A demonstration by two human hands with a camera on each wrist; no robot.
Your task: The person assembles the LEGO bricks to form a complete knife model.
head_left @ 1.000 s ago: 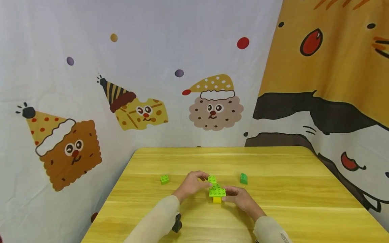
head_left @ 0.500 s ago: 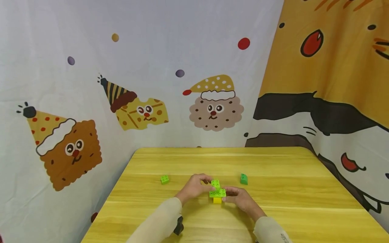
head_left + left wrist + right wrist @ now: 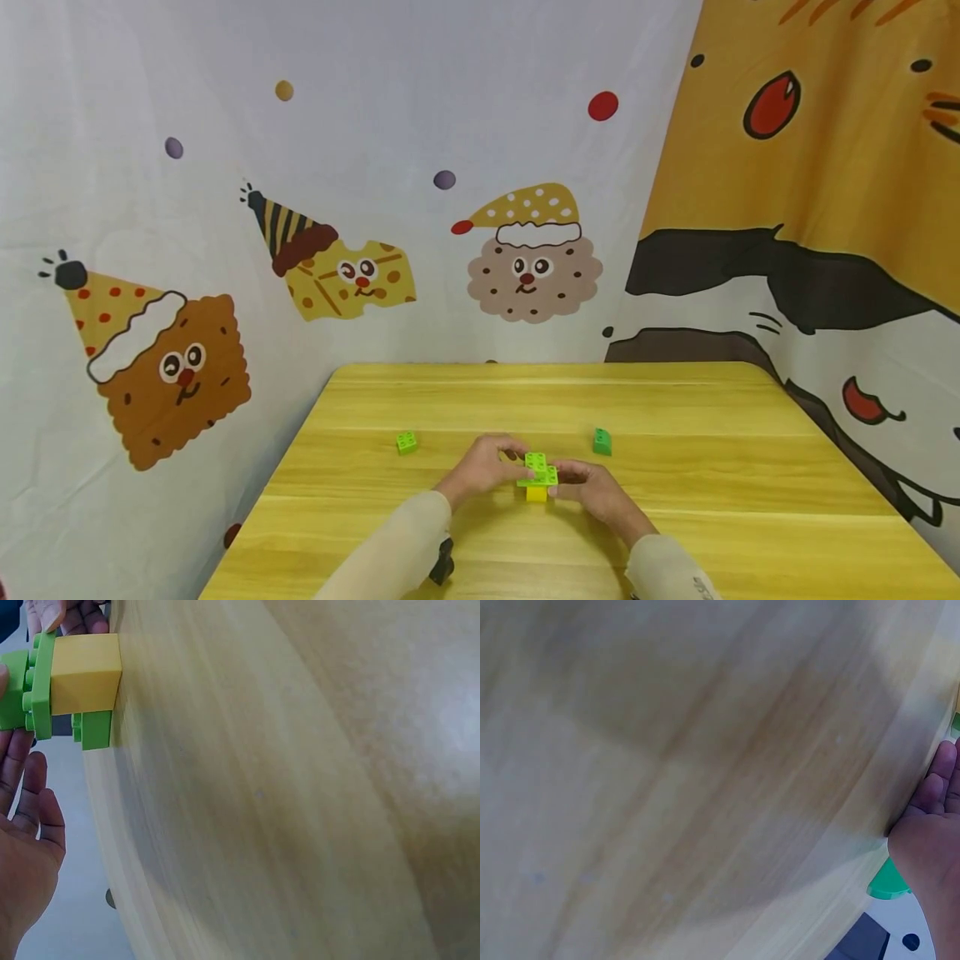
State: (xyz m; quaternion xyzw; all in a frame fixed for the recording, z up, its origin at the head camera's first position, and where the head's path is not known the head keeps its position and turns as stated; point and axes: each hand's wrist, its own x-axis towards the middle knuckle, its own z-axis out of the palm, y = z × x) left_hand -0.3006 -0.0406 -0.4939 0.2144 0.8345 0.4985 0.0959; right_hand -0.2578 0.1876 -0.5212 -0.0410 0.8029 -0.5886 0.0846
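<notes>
A yellow toy brick point(image 3: 536, 494) carries a flat lime-green studded brick point(image 3: 551, 477). My left hand point(image 3: 482, 468) pinches a smaller lime-green brick point(image 3: 536, 460) right over the left and middle studs of the flat one. In the left wrist view its thumb lies on this small brick point(image 3: 10, 691), with several fingers spread on the other side. The right hand point(image 3: 598, 490) holds the stack at its right end, thumb in front and fingers behind. Only the palm side and some fingers of the right hand point(image 3: 930, 844) show in the right wrist view.
A loose lime-green brick point(image 3: 407, 442) lies at the back left of the wooden table point(image 3: 480, 392). A darker green brick with a sloped end point(image 3: 602, 442) lies at the back right. A printed cloth point(image 3: 405, 100) hangs behind the table's far edge.
My left hand has moved right and nearer to me, bringing the small lime-green brick from behind the flat one to over its studs. The right hand and the yellow brick have stayed in place.
</notes>
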